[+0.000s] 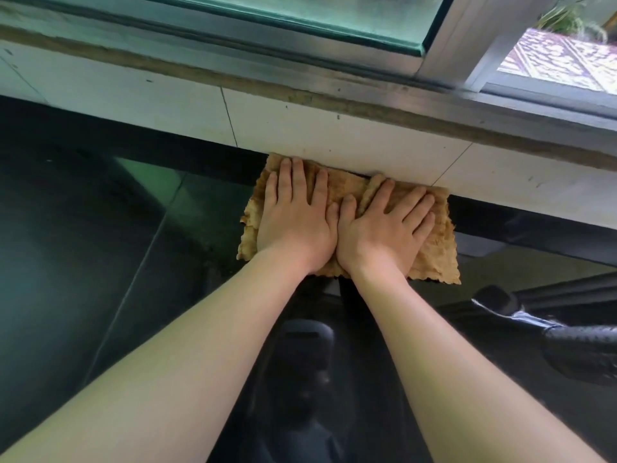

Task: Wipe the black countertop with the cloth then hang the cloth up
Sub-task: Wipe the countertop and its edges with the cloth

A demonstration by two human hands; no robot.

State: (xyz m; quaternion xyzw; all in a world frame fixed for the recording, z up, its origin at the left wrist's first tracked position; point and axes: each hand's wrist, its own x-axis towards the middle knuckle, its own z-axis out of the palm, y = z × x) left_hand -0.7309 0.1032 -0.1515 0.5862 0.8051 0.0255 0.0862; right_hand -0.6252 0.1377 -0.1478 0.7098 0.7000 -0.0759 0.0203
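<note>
A tan, frayed cloth point(437, 248) lies flat on the glossy black countertop point(83, 245), pushed up against the white tiled wall at the back. My left hand point(295, 218) presses palm-down on the cloth's left half, fingers spread and pointing at the wall. My right hand point(380, 228) presses flat on the right half, its thumb touching the left hand. Both forearms reach in from the bottom edge. The middle of the cloth is hidden under my hands.
The white tiled backsplash point(334, 135) runs along the far edge of the counter, with a metal window frame point(444, 55) and glass above it. A dark object point(581, 352) sits at the right edge. The countertop mirrors the window and my arms.
</note>
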